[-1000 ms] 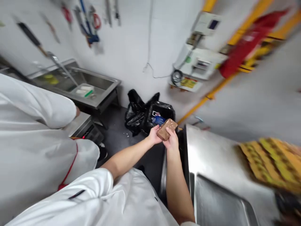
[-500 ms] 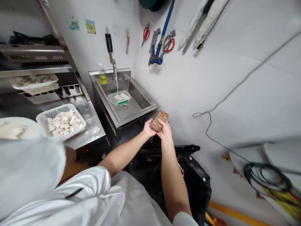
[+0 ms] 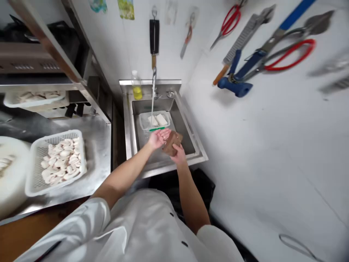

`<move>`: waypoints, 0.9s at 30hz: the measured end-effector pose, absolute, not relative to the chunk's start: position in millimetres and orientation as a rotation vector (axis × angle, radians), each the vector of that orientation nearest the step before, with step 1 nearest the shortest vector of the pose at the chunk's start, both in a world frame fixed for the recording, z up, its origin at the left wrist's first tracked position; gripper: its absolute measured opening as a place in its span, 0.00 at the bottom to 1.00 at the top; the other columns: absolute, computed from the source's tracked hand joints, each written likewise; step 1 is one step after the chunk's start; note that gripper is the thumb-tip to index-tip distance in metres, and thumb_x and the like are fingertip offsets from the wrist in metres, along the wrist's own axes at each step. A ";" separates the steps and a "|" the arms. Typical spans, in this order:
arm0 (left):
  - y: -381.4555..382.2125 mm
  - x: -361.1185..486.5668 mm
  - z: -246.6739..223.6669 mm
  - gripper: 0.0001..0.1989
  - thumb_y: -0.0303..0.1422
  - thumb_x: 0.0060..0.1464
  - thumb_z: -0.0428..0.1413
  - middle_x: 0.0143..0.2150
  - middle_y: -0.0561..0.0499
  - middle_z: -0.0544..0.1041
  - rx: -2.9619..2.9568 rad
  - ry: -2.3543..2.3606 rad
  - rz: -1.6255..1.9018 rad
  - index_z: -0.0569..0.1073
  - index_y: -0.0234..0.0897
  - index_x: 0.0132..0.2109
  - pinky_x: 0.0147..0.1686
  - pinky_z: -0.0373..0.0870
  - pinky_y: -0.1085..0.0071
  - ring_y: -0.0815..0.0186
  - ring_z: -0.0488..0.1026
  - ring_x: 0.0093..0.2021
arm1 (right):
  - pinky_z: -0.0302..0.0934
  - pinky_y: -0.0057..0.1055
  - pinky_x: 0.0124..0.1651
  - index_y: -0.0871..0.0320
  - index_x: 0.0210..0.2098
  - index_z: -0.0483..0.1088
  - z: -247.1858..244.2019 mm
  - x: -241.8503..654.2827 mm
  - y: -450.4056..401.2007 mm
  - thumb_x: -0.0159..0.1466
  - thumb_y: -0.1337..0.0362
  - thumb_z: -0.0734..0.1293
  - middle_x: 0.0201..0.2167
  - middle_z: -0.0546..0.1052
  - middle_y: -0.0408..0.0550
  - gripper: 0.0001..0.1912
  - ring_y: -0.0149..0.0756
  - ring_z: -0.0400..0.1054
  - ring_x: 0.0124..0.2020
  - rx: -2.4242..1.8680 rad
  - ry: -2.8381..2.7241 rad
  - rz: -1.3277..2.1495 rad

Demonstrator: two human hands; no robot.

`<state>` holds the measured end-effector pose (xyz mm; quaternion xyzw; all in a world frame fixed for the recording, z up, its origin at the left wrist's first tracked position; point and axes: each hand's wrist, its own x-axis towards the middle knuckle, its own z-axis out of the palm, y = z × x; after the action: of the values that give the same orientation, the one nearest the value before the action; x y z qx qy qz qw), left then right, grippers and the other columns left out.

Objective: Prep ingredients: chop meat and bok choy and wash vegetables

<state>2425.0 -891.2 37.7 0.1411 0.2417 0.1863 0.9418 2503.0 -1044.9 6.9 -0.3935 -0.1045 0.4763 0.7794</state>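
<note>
My right hand [image 3: 179, 154] grips a brown rectangular block [image 3: 172, 143] by its lower right side, over the front part of the steel sink [image 3: 201, 153]. Wet-looking shiny spots show on the block; its exact kind I cannot tell. Just left of it, my left hand [image 3: 159, 138] is open, palm up, fingers stretched towards the block's upper edge. Whether those fingertips touch it is unclear. Beyond the hands, a clear plastic tub [image 3: 141, 122] with a green strip stands in the sink, holding white blocks [image 3: 161, 119]. Water runs from the tap [image 3: 154, 78] into it.
A white basket [image 3: 35, 174] of sliced mushrooms [image 3: 64, 158] stands on the steel counter at left, beside a round white board [image 3: 12, 185]. A bottle of yellow liquid [image 3: 137, 91] is behind the sink. Scissors [image 3: 230, 22] and other tools hang on the wall. A black bag [image 3: 203, 185] lies below.
My hands and the brown block have come from above the black bag to over the sink. The left hand has let go of the block and opened. The view has turned left.
</note>
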 end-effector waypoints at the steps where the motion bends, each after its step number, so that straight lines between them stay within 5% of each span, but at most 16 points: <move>1: -861.5 2438.0 37.1 0.20 0.31 0.68 0.45 0.43 0.37 0.85 0.294 0.506 0.434 0.77 0.25 0.54 0.45 0.81 0.63 0.57 0.84 0.44 | 0.79 0.42 0.48 0.52 0.49 0.75 -5.5 2516.9 -1040.5 0.50 0.64 0.79 0.42 0.85 0.44 0.26 0.43 0.82 0.42 -0.852 -0.218 1.074; 4: -764.3 2483.4 41.1 0.19 0.30 0.67 0.44 0.38 0.38 0.84 0.325 0.606 0.591 0.77 0.26 0.53 0.46 0.81 0.63 0.58 0.84 0.44 | 0.79 0.42 0.45 0.53 0.48 0.75 -37.6 2563.6 -1036.6 0.46 0.61 0.80 0.41 0.85 0.47 0.29 0.45 0.82 0.41 -0.935 -0.164 1.220; 7: -673.1 2527.9 36.6 0.15 0.30 0.67 0.46 0.27 0.45 0.78 0.517 0.793 0.657 0.76 0.30 0.42 0.35 0.79 0.71 0.64 0.80 0.31 | 0.78 0.39 0.42 0.53 0.45 0.74 -65.7 2612.0 -1032.4 0.41 0.62 0.82 0.36 0.85 0.47 0.32 0.44 0.82 0.37 -1.118 -0.072 1.361; 11: -617.5 2561.4 -13.3 0.17 0.34 0.70 0.45 0.25 0.49 0.73 1.308 1.133 0.452 0.74 0.33 0.37 0.28 0.72 0.74 0.67 0.74 0.25 | 0.77 0.38 0.40 0.51 0.45 0.74 -105.7 2662.0 -1014.0 0.40 0.65 0.81 0.38 0.85 0.46 0.32 0.44 0.82 0.37 -1.316 0.034 1.476; 14: -635.1 2564.3 -76.4 0.16 0.36 0.71 0.50 0.30 0.46 0.76 1.593 1.252 0.216 0.76 0.32 0.39 0.35 0.77 0.67 0.62 0.78 0.33 | 0.77 0.39 0.40 0.47 0.44 0.73 -133.1 2682.6 -998.0 0.41 0.65 0.80 0.39 0.85 0.43 0.31 0.45 0.82 0.38 -1.439 0.154 1.460; 18: -673.6 2554.3 -149.5 0.15 0.40 0.67 0.61 0.50 0.44 0.80 1.802 1.325 -0.077 0.78 0.33 0.51 0.54 0.77 0.55 0.59 0.79 0.50 | 0.76 0.40 0.40 0.46 0.45 0.72 -154.4 2696.7 -982.6 0.42 0.62 0.78 0.39 0.84 0.42 0.30 0.47 0.82 0.40 -1.475 0.212 1.411; 23: -683.5 2538.2 -193.3 0.11 0.27 0.65 0.55 0.51 0.33 0.80 2.009 1.318 -0.321 0.80 0.29 0.48 0.60 0.71 0.52 0.48 0.78 0.56 | 0.77 0.40 0.43 0.47 0.48 0.71 -156.8 2717.0 -964.9 0.42 0.61 0.80 0.40 0.84 0.42 0.34 0.44 0.82 0.40 -1.405 0.209 1.408; 27: -703.1 2519.8 -207.4 0.16 0.30 0.68 0.49 0.55 0.33 0.79 2.131 1.201 -0.341 0.79 0.31 0.53 0.62 0.68 0.55 0.48 0.74 0.60 | 0.78 0.40 0.42 0.50 0.46 0.72 -143.7 2742.5 -940.8 0.42 0.63 0.82 0.38 0.84 0.41 0.32 0.41 0.81 0.36 -1.310 0.175 1.366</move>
<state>2519.8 -703.1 -207.4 0.8147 0.4590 -0.1304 0.3297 2742.5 -940.8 -143.7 -0.5607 0.0751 0.5847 0.5814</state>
